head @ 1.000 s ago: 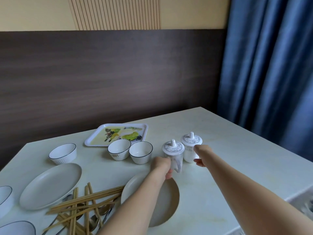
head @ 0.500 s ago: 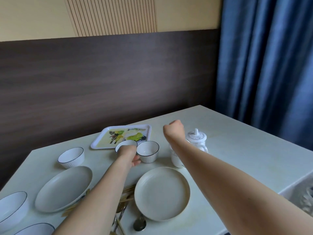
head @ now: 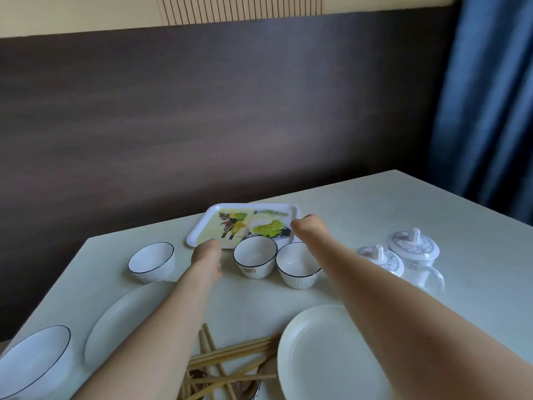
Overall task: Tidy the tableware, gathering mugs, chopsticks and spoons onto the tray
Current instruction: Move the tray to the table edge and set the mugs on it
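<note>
The white tray [head: 202, 228] with a printed picture lies at the table's far side with nothing on it. My left hand [head: 206, 254] rests at its near left edge and my right hand [head: 305, 226] at its right corner; both sets of fingers are hidden behind the knuckles. Two white lidded mugs [head: 380, 259] [head: 414, 252] stand on the table to the right of my right forearm. A heap of wooden chopsticks [head: 230, 353] lies near the front edge between my arms, with metal spoons [head: 255, 385] partly hidden under it.
Three small white bowls [head: 151, 261] [head: 253, 259] [head: 297, 264] stand in front of the tray. Two plates [head: 331, 353] [head: 121, 321] and a larger bowl [head: 31, 359] lie nearer me. A dark wall panel is behind the table and a blue curtain [head: 490, 111] hangs on the right.
Both hands left the lidded mugs and moved left and forward to the tray's edges. The view shifted, so the mugs now appear at the right.
</note>
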A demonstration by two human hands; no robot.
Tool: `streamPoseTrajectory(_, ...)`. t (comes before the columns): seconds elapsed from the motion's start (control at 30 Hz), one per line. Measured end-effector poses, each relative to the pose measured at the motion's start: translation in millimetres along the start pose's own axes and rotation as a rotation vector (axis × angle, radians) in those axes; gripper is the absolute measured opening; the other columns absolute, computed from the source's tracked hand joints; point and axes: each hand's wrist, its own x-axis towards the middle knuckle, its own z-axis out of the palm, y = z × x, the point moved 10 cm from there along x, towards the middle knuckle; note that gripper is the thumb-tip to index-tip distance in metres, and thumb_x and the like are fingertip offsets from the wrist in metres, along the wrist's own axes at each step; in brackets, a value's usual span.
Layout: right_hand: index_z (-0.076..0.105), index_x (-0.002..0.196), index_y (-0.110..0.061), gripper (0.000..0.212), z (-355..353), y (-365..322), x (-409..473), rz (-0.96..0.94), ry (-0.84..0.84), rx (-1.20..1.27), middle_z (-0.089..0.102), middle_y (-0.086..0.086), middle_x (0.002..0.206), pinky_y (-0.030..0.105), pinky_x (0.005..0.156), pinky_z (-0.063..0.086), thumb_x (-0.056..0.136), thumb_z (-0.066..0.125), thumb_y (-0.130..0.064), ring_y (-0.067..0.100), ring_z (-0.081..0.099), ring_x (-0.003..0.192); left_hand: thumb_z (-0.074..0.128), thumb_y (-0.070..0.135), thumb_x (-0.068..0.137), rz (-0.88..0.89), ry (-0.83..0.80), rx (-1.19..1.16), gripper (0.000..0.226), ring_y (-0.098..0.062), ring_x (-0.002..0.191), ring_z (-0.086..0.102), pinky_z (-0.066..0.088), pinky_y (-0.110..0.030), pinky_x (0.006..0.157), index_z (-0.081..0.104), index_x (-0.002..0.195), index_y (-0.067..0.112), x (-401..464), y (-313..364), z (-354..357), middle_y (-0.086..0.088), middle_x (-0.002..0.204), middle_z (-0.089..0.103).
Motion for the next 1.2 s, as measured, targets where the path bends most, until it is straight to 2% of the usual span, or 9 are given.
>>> streamPoseTrajectory(0.17, 0.048, 0.091, -0.008, 0.006, 19, 7, 60, 0.024, -0.021, -0.132, 0.053, 0.009, 0.089, 0.03, 0.075, 0.044, 0.088, 0.044, -0.008, 0.028, 0.05, 0.082, 0.04, 0.024, 0.094, -0.085, -0.026, 0.007, 0.038, -0.029, 0.097, 0.049, 0.042, -0.038, 0.083, 0.05, 0.128, 0.009, 54, -14, 17, -0.012, 0.117, 0.05)
streamPoseTrajectory(0.33, 0.044, 0.069, -0.005, 0.019, 42, 24, 106, 0.087, -0.067, -0.218, 0.046, 0.007, 0.065, 0.026, 0.062, 0.041, 0.087, 0.05, -0.007, 0.026, 0.053, 0.067, 0.039, 0.024, 0.097, -0.145, -0.063, -0.1, 0.046, -0.032, 0.127, 0.046, 0.038, -0.045, 0.102, 0.041, 0.14, 0.009, 89, -30, 34, -0.016, 0.142, 0.044)
streamPoseTrajectory(0.6, 0.046, 0.065, -0.007, 0.028, 69, 29, 134, 0.162, -0.159, -0.309, 0.047, 0.004, 0.065, 0.023, 0.048, 0.035, 0.091, 0.051, -0.013, 0.016, 0.043, 0.053, 0.04, 0.021, 0.097, -0.156, -0.104, -0.138, 0.044, -0.033, 0.122, 0.053, 0.041, -0.046, 0.105, 0.041, 0.139, 0.007, 115, -38, 43, -0.02, 0.138, 0.049)
streamPoseTrajectory(0.67, 0.045, 0.066, -0.004, 0.026, 69, 22, 140, 0.143, -0.176, -0.273, 0.047, 0.008, 0.065, 0.023, 0.054, 0.039, 0.091, 0.047, -0.007, 0.019, 0.047, 0.057, 0.04, 0.019, 0.097, -0.13, -0.087, -0.098, 0.038, -0.031, 0.118, 0.055, 0.043, -0.043, 0.102, 0.047, 0.133, 0.008, 114, -32, 42, -0.018, 0.13, 0.054)
streamPoseTrajectory(0.73, 0.047, 0.074, 0.001, 0.016, 63, 14, 143, 0.161, -0.162, -0.146, 0.046, 0.012, 0.064, 0.025, 0.06, 0.042, 0.089, 0.048, -0.001, 0.023, 0.049, 0.062, 0.042, 0.015, 0.094, -0.073, -0.03, -0.051, 0.02, -0.027, 0.092, 0.058, 0.046, -0.032, 0.079, 0.056, 0.109, 0.011, 114, -23, 35, -0.013, 0.103, 0.059)
streamPoseTrajectory(0.8, 0.05, 0.09, -0.002, 0.004, 55, 6, 140, 0.21, -0.111, 0.113, 0.048, 0.012, 0.071, 0.019, 0.047, 0.044, 0.088, 0.049, 0.001, 0.022, 0.047, 0.059, 0.046, 0.013, 0.09, -0.015, 0.059, -0.028, 0.012, -0.025, 0.078, 0.053, 0.038, -0.026, 0.062, 0.058, 0.09, 0.011, 114, -13, 25, -0.007, 0.089, 0.059)
streamPoseTrajectory(0.93, 0.052, 0.098, -0.005, 0.015, 53, -40, 121, 0.109, -0.12, 0.419, 0.052, 0.011, 0.072, 0.012, 0.026, 0.034, 0.087, 0.046, 0.003, 0.022, 0.051, 0.054, 0.051, 0.011, 0.089, 0.138, 0.175, 0.006, 0.016, -0.025, 0.08, 0.054, 0.036, -0.024, 0.066, 0.065, 0.096, 0.008, 98, 15, 11, -0.008, 0.093, 0.063)
streamPoseTrajectory(1.07, 0.056, 0.097, 0.0, 0.016, 47, -82, 89, -0.002, -0.1, 0.502, 0.061, 0.013, 0.08, 0.029, 0.05, 0.057, 0.085, 0.046, 0.002, 0.024, 0.06, 0.058, 0.052, 0.006, 0.084, 0.22, 0.139, -0.045, 0.014, -0.021, 0.073, 0.041, 0.026, -0.024, 0.054, 0.053, 0.076, 0.017, 62, 46, 16, -0.006, 0.078, 0.048)
streamPoseTrajectory(1.2, 0.057, 0.09, 0.0, 0.015, 19, -103, 46, -0.086, -0.067, 0.547, 0.064, 0.015, 0.086, 0.036, 0.067, 0.06, 0.083, 0.044, 0.001, 0.024, 0.062, 0.061, 0.054, 0.015, 0.086, 0.181, 0.025, -0.121, 0.029, -0.021, 0.055, 0.045, 0.027, -0.022, 0.05, 0.043, 0.059, 0.016, 13, 66, 29, 0.001, 0.057, 0.05)
